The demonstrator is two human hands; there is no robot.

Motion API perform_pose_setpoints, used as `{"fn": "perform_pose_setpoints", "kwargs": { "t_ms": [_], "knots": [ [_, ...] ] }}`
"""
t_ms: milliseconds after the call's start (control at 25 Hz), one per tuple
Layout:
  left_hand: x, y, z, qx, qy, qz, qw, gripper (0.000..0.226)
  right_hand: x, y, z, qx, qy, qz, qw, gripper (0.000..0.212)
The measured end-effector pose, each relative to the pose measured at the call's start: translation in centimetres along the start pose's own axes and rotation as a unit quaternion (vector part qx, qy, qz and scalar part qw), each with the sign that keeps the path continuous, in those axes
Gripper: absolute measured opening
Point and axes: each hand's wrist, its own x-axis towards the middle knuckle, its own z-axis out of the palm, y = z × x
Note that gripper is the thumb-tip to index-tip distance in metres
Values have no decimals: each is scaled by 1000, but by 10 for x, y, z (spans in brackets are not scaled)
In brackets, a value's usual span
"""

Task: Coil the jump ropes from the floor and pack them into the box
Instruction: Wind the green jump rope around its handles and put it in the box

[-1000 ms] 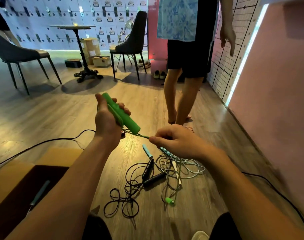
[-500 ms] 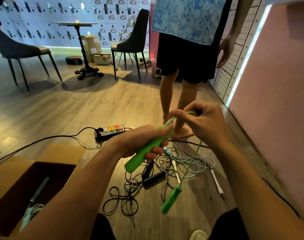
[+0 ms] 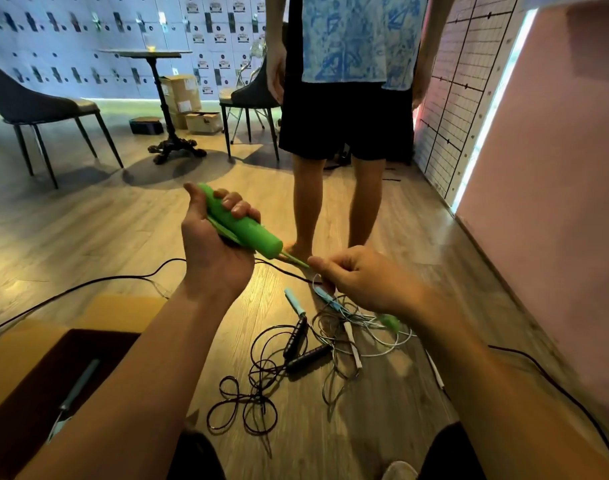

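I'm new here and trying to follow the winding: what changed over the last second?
Half a second ago the right hand was lifted high with the green cord; it has come back down beside the green handle, which the left hand has raised again. Both grips, the floor ropes and the box stayed.

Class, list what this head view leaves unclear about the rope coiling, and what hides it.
1. Head view: box interior, cut by the frame edge and left forearm.
2. Head view: second green handle, blurred below the right hand.
3. Head view: green cord coils, hidden between left hand and green handle.
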Motion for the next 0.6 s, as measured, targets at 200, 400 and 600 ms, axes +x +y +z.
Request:
{"fn": "perform_pose_setpoints", "kwargs": {
  "t_ms": [200, 400, 600],
  "knots": [
    [8, -14, -12, 270, 111, 83, 953, 45, -1, -10, 3, -5, -24, -89, 996, 34],
    [-1, -20, -11, 528, 77, 129, 836, 46, -5, -7, -6, 49, -45, -140, 988, 20],
    [6, -20, -19, 467, 145, 104, 866, 48, -8, -4, -15, 92, -45, -158, 982, 19]
  ]
}}
